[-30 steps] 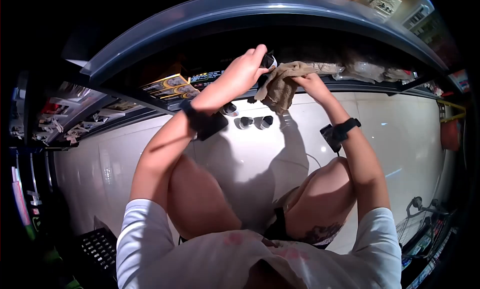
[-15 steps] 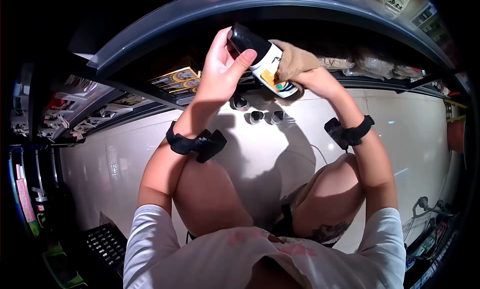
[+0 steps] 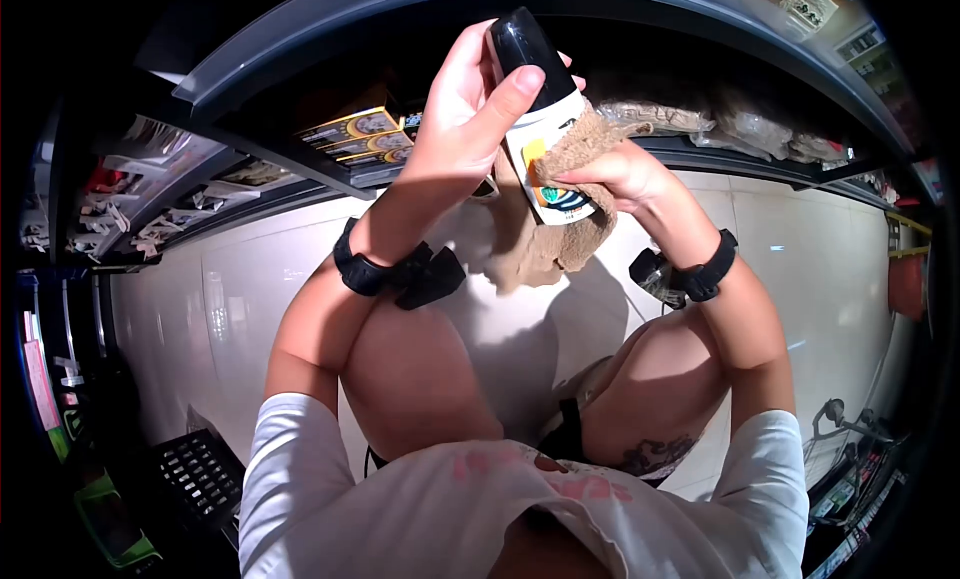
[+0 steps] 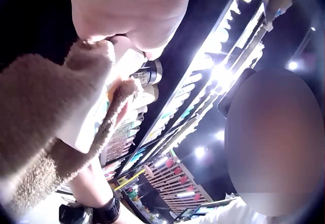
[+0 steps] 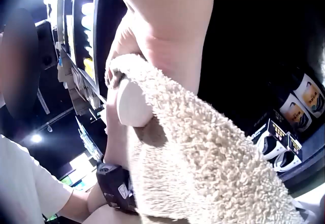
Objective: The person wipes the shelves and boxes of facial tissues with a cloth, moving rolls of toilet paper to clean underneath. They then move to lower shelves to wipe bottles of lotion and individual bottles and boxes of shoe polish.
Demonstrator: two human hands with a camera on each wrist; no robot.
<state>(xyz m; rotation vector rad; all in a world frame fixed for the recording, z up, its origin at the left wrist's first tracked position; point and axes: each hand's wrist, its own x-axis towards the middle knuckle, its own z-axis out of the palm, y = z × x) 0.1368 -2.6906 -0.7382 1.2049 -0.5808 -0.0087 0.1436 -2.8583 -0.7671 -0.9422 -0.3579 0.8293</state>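
L hand (image 3: 470, 99) grips black-capped bottle (image 3: 535, 109) near its top, held up in front of shelf (image 3: 300, 169). R hand (image 3: 615, 174) clutches brown towel (image 3: 545, 244) wrapped round bottle's lower label; towel end hangs below

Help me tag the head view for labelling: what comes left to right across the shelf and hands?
Yellow boxes → left hand → bottle it grips → right hand, holding a cloth against the bottle → bagged goods on the shelf.
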